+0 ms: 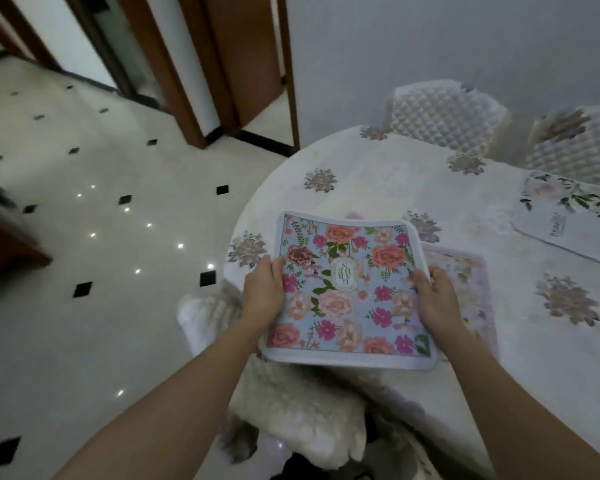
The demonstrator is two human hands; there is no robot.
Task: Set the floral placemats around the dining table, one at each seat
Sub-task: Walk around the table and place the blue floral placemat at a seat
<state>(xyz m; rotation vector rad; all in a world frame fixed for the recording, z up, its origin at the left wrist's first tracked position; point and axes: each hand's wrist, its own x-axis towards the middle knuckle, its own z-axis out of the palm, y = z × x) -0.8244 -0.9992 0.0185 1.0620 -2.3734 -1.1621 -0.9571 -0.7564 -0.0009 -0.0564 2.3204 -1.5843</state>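
Blue floral placemat held in both hands at the near edge of the table.

Round table (pixel 378 174), under a white cloth with grey-brown flower motifs, carries two other mats: a white leaf-print placemat (pixel 568 216) at the far right and a pale placemat (pixel 465 271) lying flat towards the near side. The blue floral placemat (pixel 347 289) (light blue ground, pink, coral and magenta blooms, white border, oval label at centre) is tilted over the table's near-left edge, its right side overlapping the pale placemat; contact with the cloth cannot be told. Left hand (pixel 262 292) grips its left edge, right hand (pixel 433 296) its right edge. Fingers (pixel 421 278) close narrowly round the mat on both sides, thumbs on top, the rest hidden beneath.
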